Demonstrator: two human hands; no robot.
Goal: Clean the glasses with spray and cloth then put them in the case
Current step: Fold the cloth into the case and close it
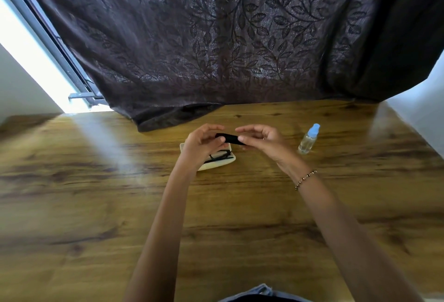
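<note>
Two bare hands are held up above a wooden table (96,205). Between them is a small black cloth (230,138), folded into a strip.

The left hand (204,144) has its fingers curled in. Its thumb and fingertips pinch the left end of the cloth. The right hand (260,138) is more open. Its thumb and first finger pinch the right end of the cloth, and its other fingers stretch out loosely over the top. So both hands are closed on the cloth, one at each end.

Under the left hand lies a cream case (216,165), open and flat on the table. The black glasses (219,156) lie inside it, folded. The left hand and wrist cover much of the case and part of the glasses, so only some of the frame and one thin arm show. The lenses are hard to make out.

A clear spray bottle (308,139) with a light blue cap stands upright to the right of the hands, apart from them.

The right wrist wears a beaded bracelet (305,179). A dark curtain (216,37) with a leaf pattern hangs behind the table, and its bottom edge rests on the far part of the table. The middle of the cloth is partly hidden by the fingers. The picture is a bit blurry at the edges.
</note>
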